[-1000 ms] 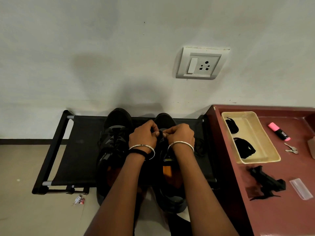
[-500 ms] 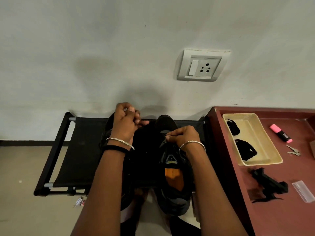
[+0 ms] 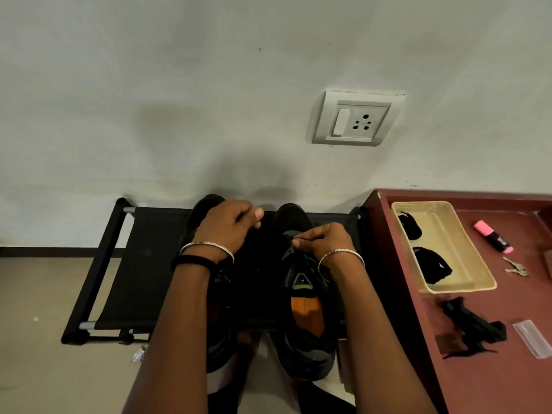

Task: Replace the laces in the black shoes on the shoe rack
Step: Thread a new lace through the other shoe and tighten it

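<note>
At the left of the frame a low black shoe rack (image 3: 101, 279) stands against the white wall, and a small scrap of litter (image 3: 139, 354) lies on the floor by its near corner. Two black shoes sit side by side on the rack, toes to the wall. The left shoe (image 3: 206, 207) is mostly hidden under the person's forearm. Over its toe hovers the left hand (image 3: 227, 231), fingers curled in and thumb pressed to the forefinger. I cannot tell whether anything is caught between them, dark as it is there.

Just right of centre, the right shoe (image 3: 304, 318) lies open, showing an orange insole. The right hand (image 3: 325, 240) is over its tongue, with thumb and forefinger pinching a thin black lace (image 3: 292, 233) near the upper eyelets. Both wrists wear silver bangles.

Above, on the wall, is a switch and socket plate (image 3: 355, 121). At the right edge stands a maroon table (image 3: 493, 383). It carries a cream tray (image 3: 466, 264) holding two black lace bundles (image 3: 430, 264), a pink highlighter (image 3: 493, 236), keys (image 3: 515, 268), a black tangle (image 3: 472, 327) and a clear packet (image 3: 533, 339).
</note>
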